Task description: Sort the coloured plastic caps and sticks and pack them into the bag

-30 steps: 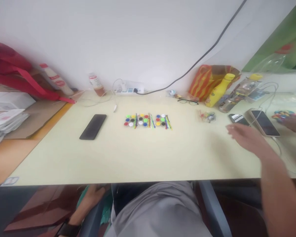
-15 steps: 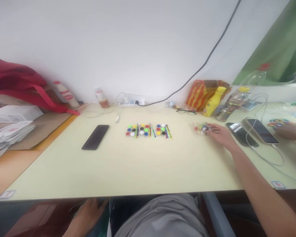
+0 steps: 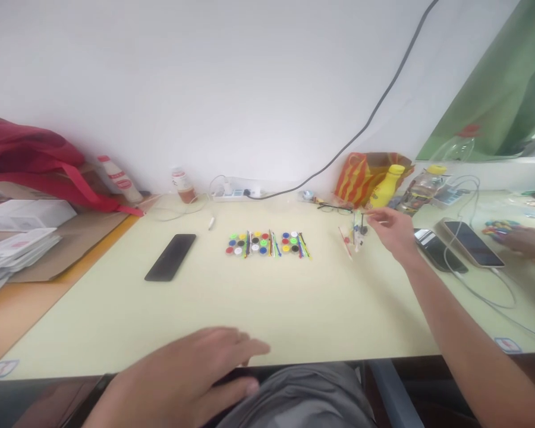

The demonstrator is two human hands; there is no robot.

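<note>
My right hand [image 3: 393, 233] pinches a small clear plastic bag [image 3: 354, 236] with little coloured pieces in it and holds it lifted just above the cream table [image 3: 258, 297], at the right of centre. My left hand [image 3: 191, 377] lies at the table's near edge, fingers stretched out and flat, holding nothing. In the middle of the table sit several round coloured caps [image 3: 254, 242] in neat groups, with thin coloured sticks [image 3: 273, 244] laid between them.
A black phone [image 3: 170, 257] lies left of the caps. Two more phones [image 3: 455, 249] with cables lie at the right, near another person's hand [image 3: 526, 244]. A power strip [image 3: 236, 192], bottles, glasses and an orange bag [image 3: 361, 172] line the wall. Red bag and boxes far left.
My right hand took hold of the small bag and lifted it off the table. My left hand rose from under the table to its near edge.
</note>
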